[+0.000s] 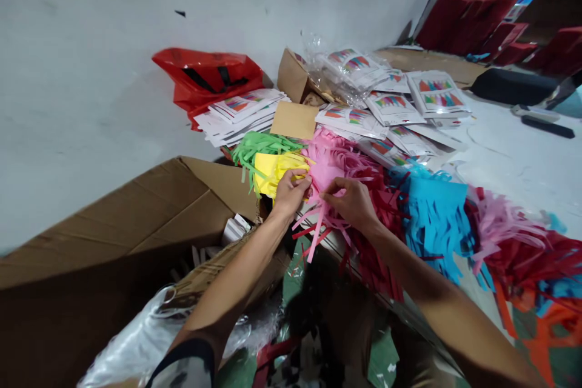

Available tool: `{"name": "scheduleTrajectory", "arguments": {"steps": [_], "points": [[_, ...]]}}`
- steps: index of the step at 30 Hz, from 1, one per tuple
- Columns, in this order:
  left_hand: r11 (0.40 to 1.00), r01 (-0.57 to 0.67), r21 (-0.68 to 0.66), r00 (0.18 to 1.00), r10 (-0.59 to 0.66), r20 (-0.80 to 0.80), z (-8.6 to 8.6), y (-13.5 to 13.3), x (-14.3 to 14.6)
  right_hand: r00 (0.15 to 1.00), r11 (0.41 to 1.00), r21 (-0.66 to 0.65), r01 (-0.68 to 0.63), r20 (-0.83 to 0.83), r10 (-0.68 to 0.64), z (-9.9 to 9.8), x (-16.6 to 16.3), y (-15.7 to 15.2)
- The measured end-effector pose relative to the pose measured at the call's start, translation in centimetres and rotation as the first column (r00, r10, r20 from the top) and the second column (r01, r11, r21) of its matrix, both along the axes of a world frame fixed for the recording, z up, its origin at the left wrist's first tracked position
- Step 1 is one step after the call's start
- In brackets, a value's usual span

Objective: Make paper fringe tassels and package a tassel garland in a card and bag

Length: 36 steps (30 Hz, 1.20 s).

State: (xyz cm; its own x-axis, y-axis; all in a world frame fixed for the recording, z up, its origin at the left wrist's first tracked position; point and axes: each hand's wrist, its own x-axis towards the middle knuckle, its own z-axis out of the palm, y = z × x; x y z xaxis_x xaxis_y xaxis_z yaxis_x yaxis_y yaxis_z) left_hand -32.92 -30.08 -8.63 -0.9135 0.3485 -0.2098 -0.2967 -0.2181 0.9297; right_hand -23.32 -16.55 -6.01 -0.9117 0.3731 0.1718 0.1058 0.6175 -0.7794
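Observation:
Pink fringed paper (pixel 326 171) lies between my two hands at the table's near edge, its cut strips hanging over the side. My left hand (pixel 290 193) is closed in a pinch at its left edge, beside a yellow fringed paper (pixel 273 171). Thumb and fingers of my right hand (pixel 352 201) pinch the pink paper on its right side. Behind the yellow piece is green fringed paper (pixel 264 144). Dark red fringe (pixel 386 224) and blue fringed paper (pixel 436 206) lie to the right of my right hand.
Printed packets (pixel 439 94) are heaped behind the fringes, near a red plastic bag (pixel 209 76) by the wall. A large open cardboard box (pixel 136 218) stands at the left, with clear plastic (pixel 136 339) below. More pink fringe (pixel 509 224) and orange strips (pixel 541 333) trail right.

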Motion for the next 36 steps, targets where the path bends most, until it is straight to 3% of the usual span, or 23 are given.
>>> {"name": "scheduleTrajectory", "arguments": {"steps": [4,11,17,24,28,33,36], "points": [[1.0,-0.014,0.021,1.0,0.014,0.005,0.1,0.6,-0.2,0.998,1.0,0.002,-0.026,0.053,0.026,0.2,0.0,0.1],[0.995,-0.001,0.103,1.0,-0.002,0.028,0.4,1.0,0.3,0.996,0.985,0.157,0.077,0.032,-0.083,-0.2,-1.4,-0.3],[0.994,0.019,0.105,0.999,-0.016,-0.03,0.5,1.1,0.5,0.993,0.993,0.076,0.094,0.07,-0.1,-0.1,-1.4,-0.1],[0.995,0.029,0.094,0.996,-0.021,-0.084,0.0,1.0,0.2,0.994,0.988,0.115,0.102,0.034,-0.107,0.1,-1.1,0.9],[0.999,0.019,0.027,0.992,-0.015,-0.125,-0.2,1.0,0.2,0.993,0.993,0.042,0.11,0.034,-0.112,0.3,-0.8,1.3],[0.999,0.039,-0.015,0.951,-0.041,-0.305,-0.1,0.8,0.6,0.995,0.993,-0.074,0.089,0.044,-0.086,-0.1,-0.9,2.0],[0.998,0.055,-0.026,0.953,-0.06,-0.296,-0.2,0.8,0.5,0.998,0.995,-0.097,0.031,-0.054,-0.037,0.8,-0.1,1.4]]}}
